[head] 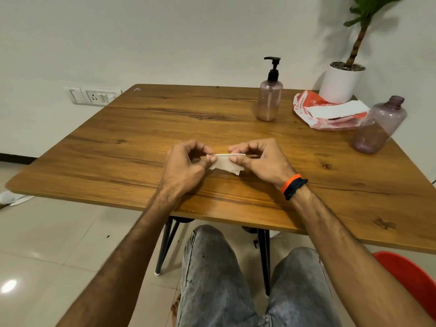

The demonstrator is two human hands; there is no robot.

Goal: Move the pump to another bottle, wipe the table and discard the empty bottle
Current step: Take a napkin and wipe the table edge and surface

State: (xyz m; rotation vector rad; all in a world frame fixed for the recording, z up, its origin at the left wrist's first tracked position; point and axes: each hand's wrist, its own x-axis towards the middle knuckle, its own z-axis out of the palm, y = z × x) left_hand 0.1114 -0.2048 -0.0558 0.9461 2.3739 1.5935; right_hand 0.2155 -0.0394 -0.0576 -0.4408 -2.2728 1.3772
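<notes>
We judge wiping in hand: left hand [186,162] and right hand [258,159] pinch a folded tissue [225,164]; next, press it to the table [141,128] toward 12 o'clock.

Soft even light — warped wide-angle edges

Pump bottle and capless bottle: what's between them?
In the head view, the orange packet with a white tissue on it lies between pump bottle and capless bottle.
</notes>
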